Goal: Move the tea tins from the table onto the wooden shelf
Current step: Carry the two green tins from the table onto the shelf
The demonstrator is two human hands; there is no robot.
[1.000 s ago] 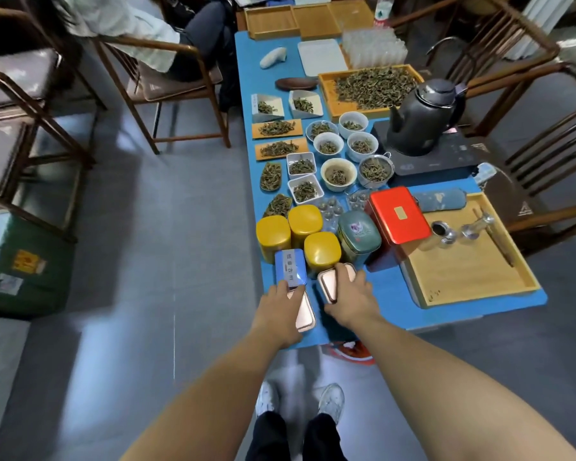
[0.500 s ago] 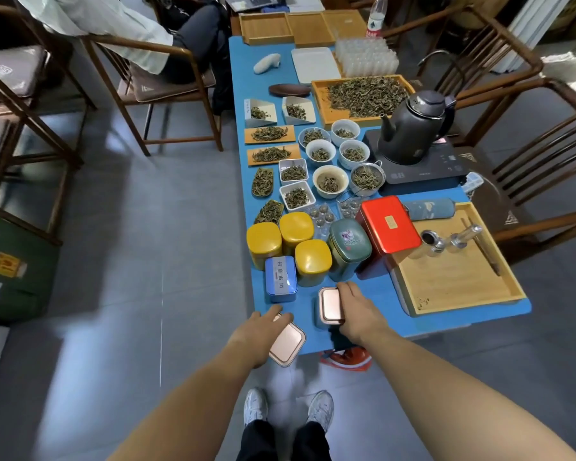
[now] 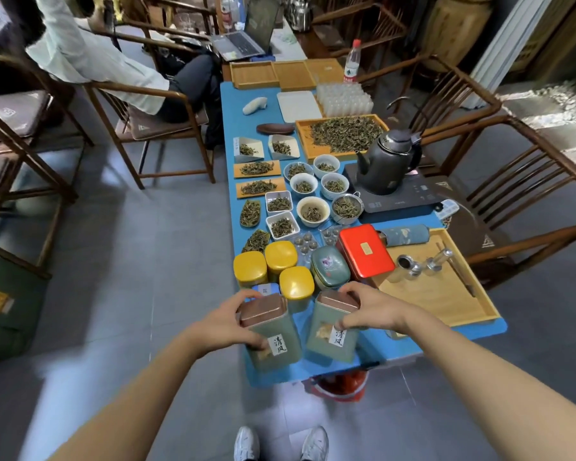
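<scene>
- Standing at the near end of the long blue table (image 3: 423, 341), the person is doing the lifting step: two tall green tins are being taken up at once, one in each hand.
- The left hand (image 3: 228, 319) is gripping the left green tin (image 3: 273, 334) round its copper lid, with the thumb lying on the front face; this tin is tilting and seems to be off the cloth.
- The right hand (image 3: 371, 307) is gripping the right green tin (image 3: 333, 331) at its lid in the same way; whether its bottom is touching the table, I cannot tell.
- The wooden shelf is not showing in this view, so I judge the next move is asking for a turn away from the table and a level carry of both tins.
- The big wooden tray (image 3: 341, 133) far up the table is holding loose dry tea leaves.
- The near wooden tray (image 3: 446, 304) on the right is holding small metal pieces.
- The red tin (image 3: 366, 251), the three yellow tins (image 3: 280, 257), the round green tin (image 3: 330, 266) and the small blue tin (image 3: 265, 288) are waiting closed just behind the hands; their contents are hidden.
- The small white bowls (image 3: 313, 211) and dishes are holding portions of dry tea leaves.
</scene>
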